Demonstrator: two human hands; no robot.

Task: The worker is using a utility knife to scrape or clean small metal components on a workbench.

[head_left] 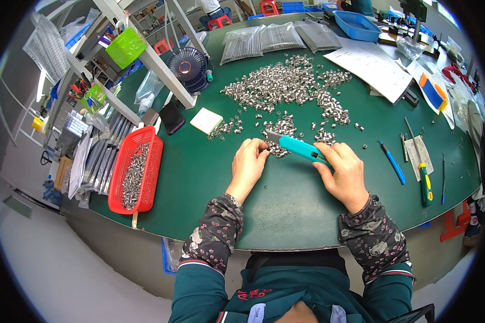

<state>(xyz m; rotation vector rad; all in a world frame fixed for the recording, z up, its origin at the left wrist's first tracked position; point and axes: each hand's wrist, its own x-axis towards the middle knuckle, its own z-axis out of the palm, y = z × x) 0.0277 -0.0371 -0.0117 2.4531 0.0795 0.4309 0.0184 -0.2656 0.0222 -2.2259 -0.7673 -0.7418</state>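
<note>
A teal utility knife is gripped in my right hand, its blade extended and pointing left. The blade's end is close to the fingertips of my left hand. Those left fingers are pinched together; whatever small piece they may hold is too hidden to make out. Under and behind the blade lies a small cluster of shiny metal rings. Farther back spreads a large heap of the same metal rings on the green tabletop.
A red basket of metal parts stands left. Nearby are a yellow notepad, a phone and a fan. Right lie a blue pen-like tool and a yellow-green screwdriver. Papers, bagged rods and a blue tray sit behind.
</note>
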